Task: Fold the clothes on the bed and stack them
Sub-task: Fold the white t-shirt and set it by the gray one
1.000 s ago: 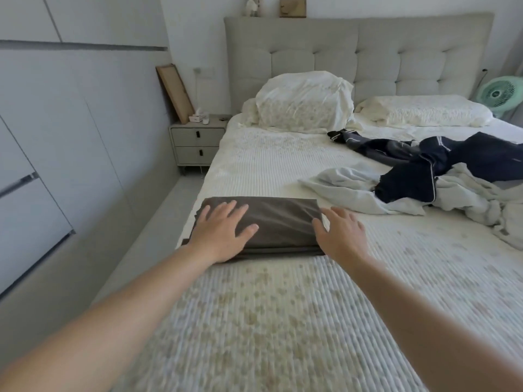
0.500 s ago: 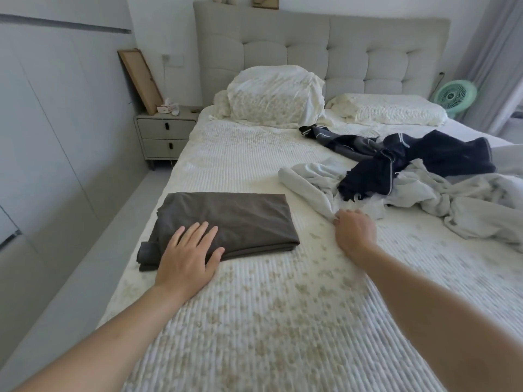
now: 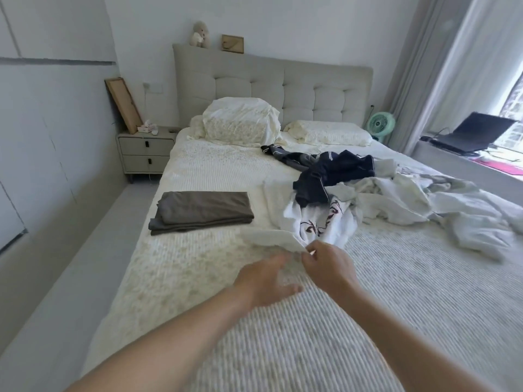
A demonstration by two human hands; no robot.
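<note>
Your right hand (image 3: 328,265) pinches the near edge of a white garment (image 3: 317,222) between thumb and fingertips, lifting that edge just off the bed (image 3: 283,321). Your left hand (image 3: 266,281) hangs just beside it with the fingers spread and relaxed, grasping nothing; it is motion-blurred, so you cannot tell whether the fingertips touch the cloth.

The white garment carries a dark leaf-like print, and no lettering can be read on it. Its far part runs under a dark navy garment (image 3: 334,174) with thin white piping, so its full shape is hidden. To the right of the white garment lies a crumpled heap of pale grey and white clothes (image 3: 438,205); how many pieces it holds cannot be made out.

To the left of the white garment, apart from it, a folded brown-grey garment (image 3: 202,210) lies flat near the bed's left edge.

Beyond the white garment, two pillows (image 3: 240,123) rest against the tufted headboard (image 3: 297,89). On the headboard's top stand a small plush toy (image 3: 200,33) and a small frame (image 3: 232,43), too small to read. Far left of the garment stands a nightstand (image 3: 145,152) with a tissue box (image 3: 145,128), its print illegible. Far right, a green fan (image 3: 380,130) and an open laptop (image 3: 472,137) show, and the window is cut off by the picture's edge.
</note>
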